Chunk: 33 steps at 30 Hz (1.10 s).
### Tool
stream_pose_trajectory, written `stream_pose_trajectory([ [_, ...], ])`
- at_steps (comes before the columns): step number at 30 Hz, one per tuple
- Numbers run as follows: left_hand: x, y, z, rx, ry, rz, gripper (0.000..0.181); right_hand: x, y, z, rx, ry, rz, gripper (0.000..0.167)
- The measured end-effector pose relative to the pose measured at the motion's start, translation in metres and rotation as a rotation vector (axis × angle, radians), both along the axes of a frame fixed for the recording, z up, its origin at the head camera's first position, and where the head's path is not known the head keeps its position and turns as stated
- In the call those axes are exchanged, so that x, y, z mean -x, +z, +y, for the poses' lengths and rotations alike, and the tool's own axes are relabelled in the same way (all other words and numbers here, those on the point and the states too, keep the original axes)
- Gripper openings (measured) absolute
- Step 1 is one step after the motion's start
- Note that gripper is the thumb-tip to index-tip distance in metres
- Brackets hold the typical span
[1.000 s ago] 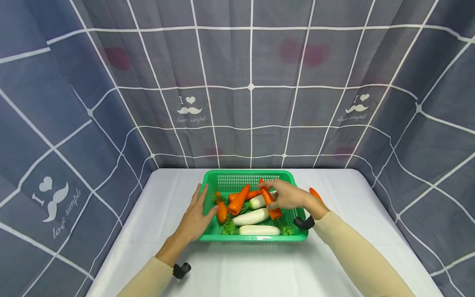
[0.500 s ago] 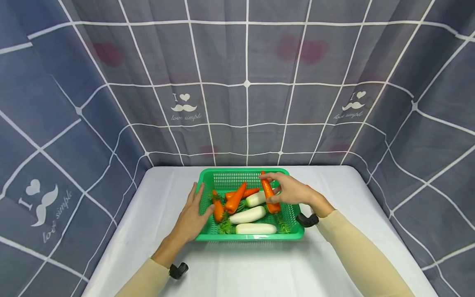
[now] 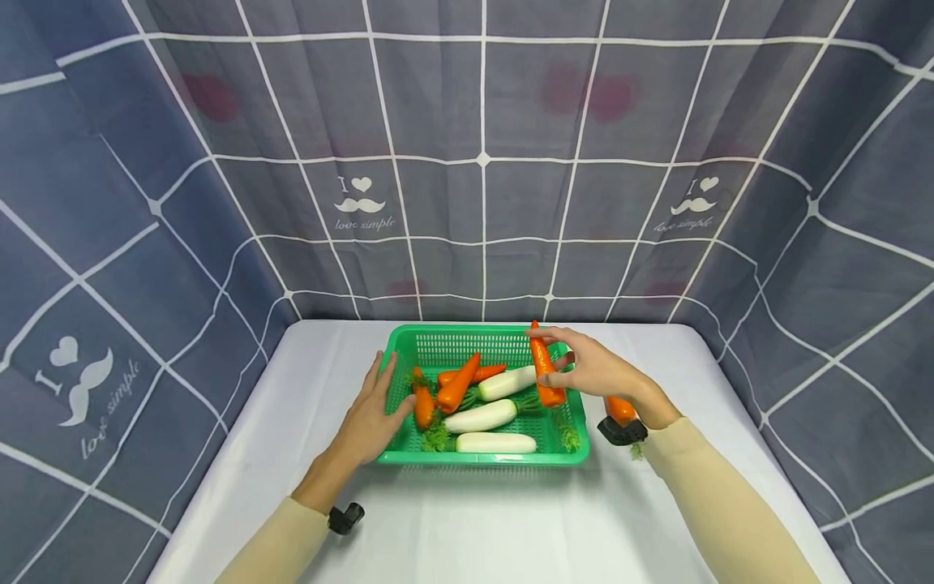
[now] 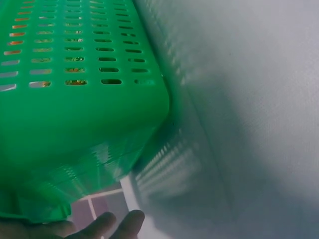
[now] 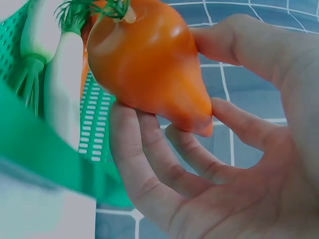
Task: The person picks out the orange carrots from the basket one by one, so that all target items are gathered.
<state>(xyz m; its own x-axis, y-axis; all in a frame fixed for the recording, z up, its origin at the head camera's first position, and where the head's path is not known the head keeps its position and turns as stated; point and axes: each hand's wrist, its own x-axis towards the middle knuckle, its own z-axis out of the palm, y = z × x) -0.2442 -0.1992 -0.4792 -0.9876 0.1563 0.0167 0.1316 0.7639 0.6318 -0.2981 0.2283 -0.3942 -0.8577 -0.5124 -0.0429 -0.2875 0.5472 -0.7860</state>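
My right hand (image 3: pixel 601 371) pinches a carrot (image 3: pixel 543 363) above the right side of the green basket (image 3: pixel 481 459). In the right wrist view, thumb and fingers close around this carrot (image 5: pixel 149 59), whose leafy end faces the camera. My left hand (image 3: pixel 365 420) lies along the basket's left rim, fingers stretched out; in the left wrist view only its fingertips (image 4: pixel 128 223) show below the basket wall (image 4: pixel 89 109). Inside the basket are white radishes (image 3: pixel 496 443) and several carrots (image 3: pixel 459 384) with green tops, including one carrot (image 3: pixel 424 403) near the left hand.
Another carrot (image 3: pixel 622 410) lies on the white tabletop (image 3: pixel 452 527) to the right of the basket, partly hidden by the right wrist and its black camera (image 3: pixel 622 431). Grey checked curtains (image 3: pixel 438 203) enclose the table at the back and both sides.
The right hand has raised its carrot and carried it rightward, from over the radishes to the basket's right side. The left hand stays at the left rim. The head view has shifted slightly.
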Motion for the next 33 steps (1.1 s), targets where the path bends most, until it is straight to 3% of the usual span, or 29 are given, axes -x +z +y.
stream_pose_trajectory([
  [14, -0.003, 0.003, 0.003, 0.016, 0.016, 0.016, 0.094, -0.007, -0.001, 0.055, 0.044, -0.071, 0.004, 0.079],
  [25, 0.001, 0.005, 0.0, 0.032, 0.008, 0.033, 0.094, -0.011, -0.004, 0.095, 0.034, -0.125, 0.021, 0.082],
  [33, 0.0, 0.003, 0.005, 0.035, 0.011, 0.018, 0.094, -0.015, -0.019, 0.119, 0.017, -0.186, -0.011, 0.085],
])
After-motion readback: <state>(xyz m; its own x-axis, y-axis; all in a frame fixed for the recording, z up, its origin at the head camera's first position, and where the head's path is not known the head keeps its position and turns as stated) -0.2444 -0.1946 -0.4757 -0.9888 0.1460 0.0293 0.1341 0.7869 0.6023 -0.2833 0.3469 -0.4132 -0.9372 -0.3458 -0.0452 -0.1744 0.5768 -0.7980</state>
